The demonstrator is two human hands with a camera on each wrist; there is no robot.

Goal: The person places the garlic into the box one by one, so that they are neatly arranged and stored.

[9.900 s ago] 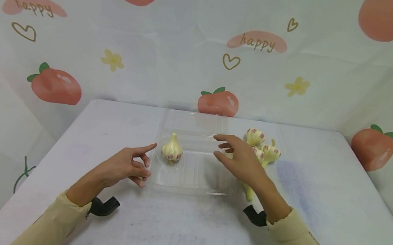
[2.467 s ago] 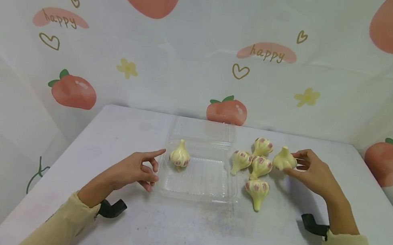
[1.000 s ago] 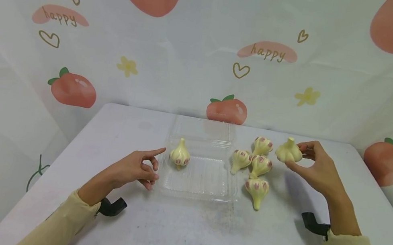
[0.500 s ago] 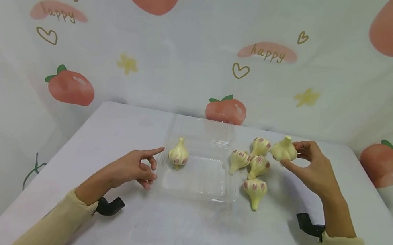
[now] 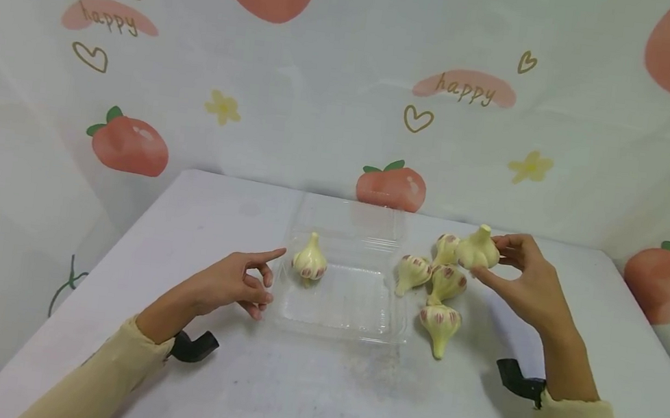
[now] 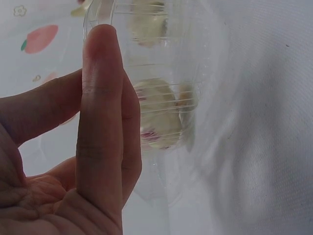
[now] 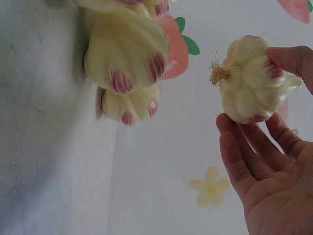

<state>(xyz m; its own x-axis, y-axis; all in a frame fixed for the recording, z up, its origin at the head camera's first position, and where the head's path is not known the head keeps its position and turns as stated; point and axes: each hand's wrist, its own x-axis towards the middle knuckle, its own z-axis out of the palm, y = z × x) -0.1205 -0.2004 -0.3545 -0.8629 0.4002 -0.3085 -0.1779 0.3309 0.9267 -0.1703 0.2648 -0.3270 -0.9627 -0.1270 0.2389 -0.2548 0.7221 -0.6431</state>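
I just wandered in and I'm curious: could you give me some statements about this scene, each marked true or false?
1. The right hand holds a garlic bulb above the table. True.
2. One bulb sits inside the clear plastic box. True.
3. The box's lid is closed. False: the lid stands open.
4. The left hand grips a bulb. False: the left hand is beside the box and holds no bulb.
5. Four bulbs lie to the right of the box. True.

On the white backdrop (image 5: 323,97), two pink patches (image 5: 504,94) read "happy".
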